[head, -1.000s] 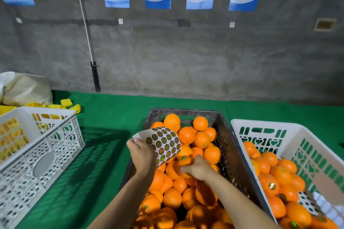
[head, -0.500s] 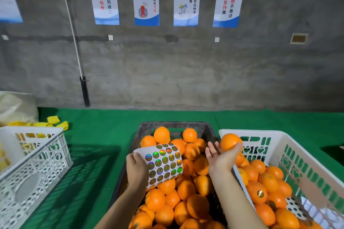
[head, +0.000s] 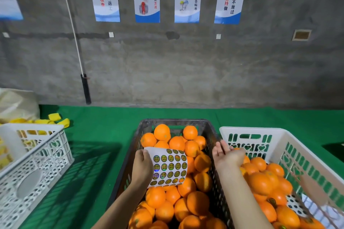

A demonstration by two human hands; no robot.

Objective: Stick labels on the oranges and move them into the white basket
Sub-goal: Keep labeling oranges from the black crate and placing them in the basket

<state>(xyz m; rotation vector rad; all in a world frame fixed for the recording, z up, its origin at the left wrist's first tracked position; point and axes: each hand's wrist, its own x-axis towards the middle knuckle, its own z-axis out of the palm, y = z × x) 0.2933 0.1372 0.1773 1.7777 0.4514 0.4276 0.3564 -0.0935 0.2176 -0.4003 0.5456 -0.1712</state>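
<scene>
A dark crate (head: 175, 121) in front of me is heaped with unlabelled oranges (head: 191, 204). My left hand (head: 142, 167) grips a curled white sticker sheet (head: 169, 165) with rows of round shiny labels, held above the crate. My right hand (head: 227, 156) hovers over the left rim of the white basket (head: 251, 130) with its fingers straight and nothing visibly held. A sliver of orange shows just behind the hand. The white basket holds several oranges (head: 260, 182), some with a label.
A second white basket (head: 37, 154) stands at the left on the green mat (head: 104, 135). Yellow pieces (head: 59, 121) and a pale bag (head: 16, 104) lie behind it. A used sticker sheet (head: 296, 206) lies among the oranges in the right basket. A concrete wall is behind.
My right hand lifted an orange out of the dark crate, carried it right to the white basket, and now is open without it. My left hand kept holding the sticker sheet.
</scene>
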